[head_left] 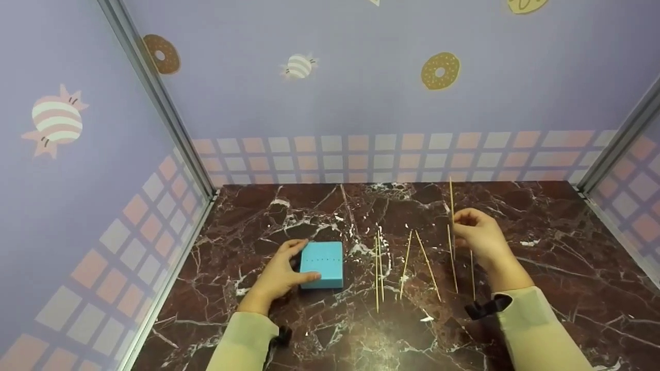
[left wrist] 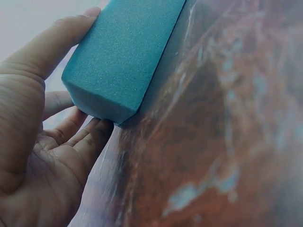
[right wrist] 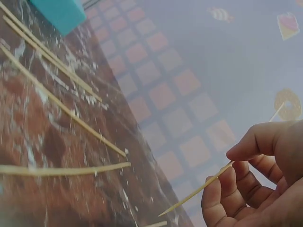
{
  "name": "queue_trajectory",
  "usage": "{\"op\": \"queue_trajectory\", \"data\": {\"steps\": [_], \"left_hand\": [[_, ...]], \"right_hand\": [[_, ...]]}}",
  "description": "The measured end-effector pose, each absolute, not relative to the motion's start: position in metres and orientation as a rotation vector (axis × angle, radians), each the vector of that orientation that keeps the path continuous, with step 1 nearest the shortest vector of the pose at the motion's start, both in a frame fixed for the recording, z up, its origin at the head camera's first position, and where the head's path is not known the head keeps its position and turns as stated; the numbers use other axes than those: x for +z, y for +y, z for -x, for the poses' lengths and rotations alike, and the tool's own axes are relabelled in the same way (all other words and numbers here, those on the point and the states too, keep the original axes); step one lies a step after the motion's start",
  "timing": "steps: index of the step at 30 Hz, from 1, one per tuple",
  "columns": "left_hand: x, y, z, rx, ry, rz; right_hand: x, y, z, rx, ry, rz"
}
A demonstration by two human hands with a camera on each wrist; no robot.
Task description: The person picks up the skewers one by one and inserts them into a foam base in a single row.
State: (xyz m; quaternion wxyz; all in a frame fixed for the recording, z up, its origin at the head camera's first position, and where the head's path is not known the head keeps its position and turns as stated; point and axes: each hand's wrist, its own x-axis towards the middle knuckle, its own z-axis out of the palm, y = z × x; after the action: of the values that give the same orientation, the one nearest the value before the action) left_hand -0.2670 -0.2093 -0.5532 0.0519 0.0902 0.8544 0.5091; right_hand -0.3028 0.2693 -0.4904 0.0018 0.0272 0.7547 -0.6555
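Note:
A light blue foam block with a row of small dark holes across its top sits on the table. My left hand grips its left side, thumb at the front edge and fingers round the back; the left wrist view shows the block between thumb and fingers. On the right, my right hand pinches a thin bamboo skewer between thumb and fingers. That skewer stands roughly upright, its pointed end showing in the right wrist view. More skewers lie between the hands and beneath the right one.
The dark red marbled table carries small white flecks around the skewers. A lilac wall with pastel squares rises behind it. Side walls joined by grey metal posts bound the table at left and right.

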Motion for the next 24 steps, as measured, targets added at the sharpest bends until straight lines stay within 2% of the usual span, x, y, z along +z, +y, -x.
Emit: {"op": "queue_trajectory", "data": {"steps": [11, 24], "left_hand": [[-0.553, -0.209, 0.268, 1.55, 2.589, -0.262], [-0.554, -0.208, 0.267, 1.596, 2.579, -0.257]], "right_hand": [[-0.485, 0.215, 0.302, -2.304, 2.232, 0.01], [-0.48, 0.153, 0.305, -2.325, 2.187, 0.145]]}}
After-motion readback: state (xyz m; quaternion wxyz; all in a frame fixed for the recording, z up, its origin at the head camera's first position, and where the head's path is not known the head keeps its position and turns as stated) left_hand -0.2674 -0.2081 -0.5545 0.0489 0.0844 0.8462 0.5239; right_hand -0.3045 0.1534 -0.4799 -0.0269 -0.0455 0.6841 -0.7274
